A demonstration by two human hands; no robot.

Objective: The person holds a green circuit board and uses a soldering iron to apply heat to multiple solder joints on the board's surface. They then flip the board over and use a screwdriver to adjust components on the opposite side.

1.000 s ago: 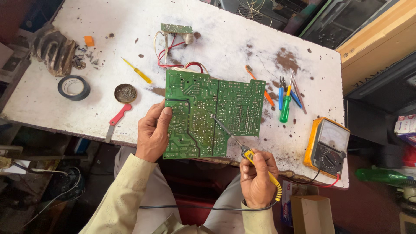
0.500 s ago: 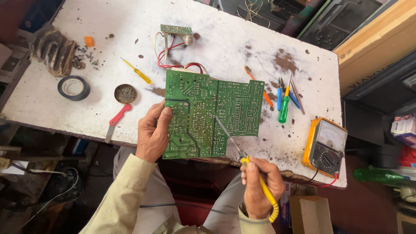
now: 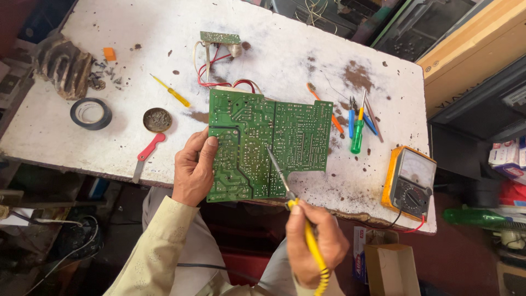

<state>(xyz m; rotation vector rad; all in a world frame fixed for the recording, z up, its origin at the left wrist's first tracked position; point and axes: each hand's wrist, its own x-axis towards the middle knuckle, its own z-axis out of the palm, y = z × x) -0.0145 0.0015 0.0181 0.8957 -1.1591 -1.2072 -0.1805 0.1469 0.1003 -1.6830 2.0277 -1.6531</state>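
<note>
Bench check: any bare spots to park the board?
Widest bare patch on the white table: far-left top, between orange block and small green board. Smaller strip between tape roll and yellow screwdriver. Crowded right of the circuit board: screwdrivers, multimeter.

- Board (image 3: 268,143): green, pale fine traces.
- Iron (image 3: 307,233): yellow handle, grey shaft.
- Meter (image 3: 410,182): orange case, black dial.
- Tape (image 3: 90,113): black.
- Table (image 3: 137,66): white, brown stains.
- Sleeve (image 3: 156,255): cream.
- Screwdriver (image 3: 357,131): green handle.
- Wires (image 3: 219,77): red, white.
</note>
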